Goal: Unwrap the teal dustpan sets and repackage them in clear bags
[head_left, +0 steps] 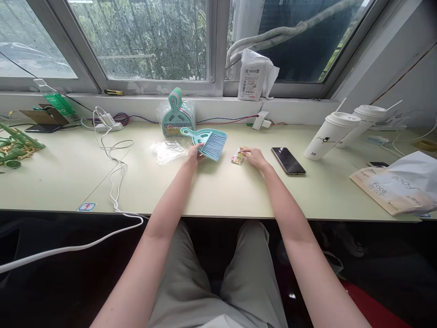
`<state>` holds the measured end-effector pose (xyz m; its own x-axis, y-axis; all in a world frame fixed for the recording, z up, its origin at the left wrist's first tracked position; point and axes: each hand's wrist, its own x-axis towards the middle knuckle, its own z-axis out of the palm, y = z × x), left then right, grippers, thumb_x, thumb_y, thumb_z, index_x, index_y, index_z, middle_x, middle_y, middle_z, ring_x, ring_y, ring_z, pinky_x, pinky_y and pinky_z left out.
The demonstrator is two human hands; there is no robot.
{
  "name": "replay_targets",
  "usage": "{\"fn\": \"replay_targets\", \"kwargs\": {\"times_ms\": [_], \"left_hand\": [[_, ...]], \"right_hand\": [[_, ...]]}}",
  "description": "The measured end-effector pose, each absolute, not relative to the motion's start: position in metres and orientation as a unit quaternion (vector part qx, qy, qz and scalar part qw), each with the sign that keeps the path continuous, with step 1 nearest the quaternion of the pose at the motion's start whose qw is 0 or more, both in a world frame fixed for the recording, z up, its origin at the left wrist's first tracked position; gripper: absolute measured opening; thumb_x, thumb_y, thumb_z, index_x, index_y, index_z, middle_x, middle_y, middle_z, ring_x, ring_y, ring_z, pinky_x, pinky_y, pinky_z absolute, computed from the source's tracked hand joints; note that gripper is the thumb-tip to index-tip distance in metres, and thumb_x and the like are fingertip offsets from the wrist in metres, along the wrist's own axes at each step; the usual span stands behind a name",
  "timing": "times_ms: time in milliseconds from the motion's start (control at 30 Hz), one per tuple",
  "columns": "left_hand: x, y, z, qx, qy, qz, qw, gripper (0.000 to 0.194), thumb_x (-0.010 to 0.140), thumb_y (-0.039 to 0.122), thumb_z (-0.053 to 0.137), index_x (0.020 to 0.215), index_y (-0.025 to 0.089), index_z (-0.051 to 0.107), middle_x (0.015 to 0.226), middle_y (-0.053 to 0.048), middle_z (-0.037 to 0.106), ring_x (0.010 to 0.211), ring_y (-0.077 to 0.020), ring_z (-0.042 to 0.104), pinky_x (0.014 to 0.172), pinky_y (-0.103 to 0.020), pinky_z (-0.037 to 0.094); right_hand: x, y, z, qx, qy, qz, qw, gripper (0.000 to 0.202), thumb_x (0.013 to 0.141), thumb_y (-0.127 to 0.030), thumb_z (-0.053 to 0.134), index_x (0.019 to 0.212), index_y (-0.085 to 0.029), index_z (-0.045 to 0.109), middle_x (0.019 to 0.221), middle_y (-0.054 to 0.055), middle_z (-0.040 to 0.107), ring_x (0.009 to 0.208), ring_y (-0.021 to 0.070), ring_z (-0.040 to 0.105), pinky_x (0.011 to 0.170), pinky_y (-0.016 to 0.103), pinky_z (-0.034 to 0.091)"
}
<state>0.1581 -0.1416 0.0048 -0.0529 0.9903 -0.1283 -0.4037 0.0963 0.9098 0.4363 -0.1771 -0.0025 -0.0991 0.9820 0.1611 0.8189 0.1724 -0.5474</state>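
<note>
My left hand [195, 153] is closed on a small teal dustpan and brush set [214, 145], holding it above the table with the blue bristles pointing right. To the right, my right hand [254, 157] has its fingertips on a small colourful printed card or packet [238, 156] on the table; whether it is pinched is too small to tell. Behind my left hand, several more dustpans [176, 116] stand stacked against the wall. Clear plastic bags [169, 151] lie just left of my left hand.
A phone [288, 161] lies right of my right hand, with two white cups [331, 135] and a tissue pack [398, 184] farther right. White cables [118, 168] cross the left side. A wrapped box [253, 76] sits on the sill.
</note>
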Motion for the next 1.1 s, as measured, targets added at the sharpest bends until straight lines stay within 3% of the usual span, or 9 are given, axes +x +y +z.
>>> {"fn": "replay_targets", "kwargs": {"times_ms": [133,233,367,433,500,667,767,900,1100], "left_hand": [[0.161,-0.144,0.004,0.374,0.441,0.555,0.598,0.042,0.067,0.022,0.075,0.105,0.024,0.058,0.086,0.000,0.067,0.068,-0.0136,0.064,0.062,-0.026,0.053],[0.163,-0.143,0.002,0.394,0.447,0.541,0.593,0.042,0.066,0.023,0.075,0.105,0.024,0.057,0.086,0.000,0.066,0.068,-0.0139,0.063,0.059,-0.025,0.051],[0.166,-0.143,-0.001,0.400,0.460,0.524,0.595,0.043,0.067,0.022,0.076,0.105,0.024,0.056,0.088,-0.001,0.066,0.073,-0.0160,0.065,0.062,-0.027,0.053],[0.170,-0.145,-0.001,0.406,0.452,0.515,0.605,0.044,0.066,0.024,0.078,0.105,0.024,0.056,0.091,-0.002,0.066,0.075,-0.0164,0.066,0.065,-0.029,0.055],[0.175,-0.151,0.001,0.418,0.426,0.508,0.622,0.045,0.067,0.029,0.081,0.105,0.024,0.057,0.095,-0.002,0.067,0.077,-0.0162,0.067,0.068,-0.030,0.056],[0.185,-0.165,0.011,0.455,0.323,0.510,0.654,0.053,0.071,0.041,0.081,0.114,0.022,0.058,0.107,-0.005,0.069,0.085,-0.0168,0.067,0.073,-0.030,0.057],[0.187,-0.168,0.014,0.453,0.332,0.530,0.635,0.059,0.066,0.033,0.084,0.115,0.022,0.055,0.107,-0.005,0.069,0.083,-0.0158,0.067,0.072,-0.029,0.057],[0.188,-0.168,0.014,0.461,0.358,0.527,0.618,0.064,0.057,0.015,0.082,0.113,0.022,0.053,0.104,-0.004,0.069,0.083,-0.0152,0.067,0.072,-0.027,0.056],[0.189,-0.168,0.014,0.468,0.365,0.530,0.606,0.065,0.056,0.011,0.076,0.116,0.021,0.053,0.103,-0.004,0.069,0.088,-0.0163,0.068,0.076,-0.029,0.055]], "right_hand": [[0.440,-0.179,-0.004,-0.641,-0.724,0.140,0.212,0.046,0.090,-0.041,0.062,0.134,-0.027,0.063,0.145,0.005,0.056,0.138,0.0278,0.049,0.115,0.044,0.034],[0.439,-0.179,-0.005,-0.661,-0.713,0.118,0.200,0.039,0.089,-0.040,0.063,0.125,-0.025,0.070,0.137,0.008,0.063,0.131,0.0310,0.055,0.110,0.045,0.040],[0.436,-0.177,0.006,-0.694,-0.626,0.115,0.337,0.043,0.094,-0.041,0.054,0.128,-0.018,0.068,0.127,0.013,0.069,0.118,0.0296,0.064,0.099,0.038,0.048],[0.430,-0.180,0.017,-0.669,-0.597,0.094,0.432,0.051,0.100,-0.043,0.040,0.139,-0.017,0.058,0.133,0.013,0.065,0.123,0.0273,0.062,0.100,0.036,0.048],[0.417,-0.184,0.025,-0.640,-0.606,0.063,0.468,0.055,0.102,-0.045,0.031,0.148,-0.019,0.047,0.142,0.012,0.058,0.134,0.0269,0.053,0.106,0.039,0.044],[0.374,-0.198,0.025,-0.566,-0.760,0.057,0.315,0.055,0.099,-0.047,0.042,0.152,-0.032,0.038,0.160,0.003,0.036,0.153,0.0292,0.020,0.119,0.066,0.010],[0.363,-0.202,0.018,-0.546,-0.798,0.073,0.244,0.057,0.101,-0.048,0.037,0.155,-0.034,0.029,0.166,0.001,0.018,0.155,0.0291,0.007,0.115,0.074,-0.003],[0.363,-0.205,0.017,-0.584,-0.779,0.059,0.222,0.058,0.101,-0.050,0.033,0.157,-0.034,0.025,0.167,0.002,0.016,0.156,0.0295,0.003,0.113,0.076,-0.006],[0.359,-0.210,0.019,-0.601,-0.757,0.032,0.254,0.053,0.101,-0.051,0.032,0.150,-0.032,0.041,0.163,0.004,0.028,0.152,0.0270,0.021,0.120,0.066,0.004]]}}
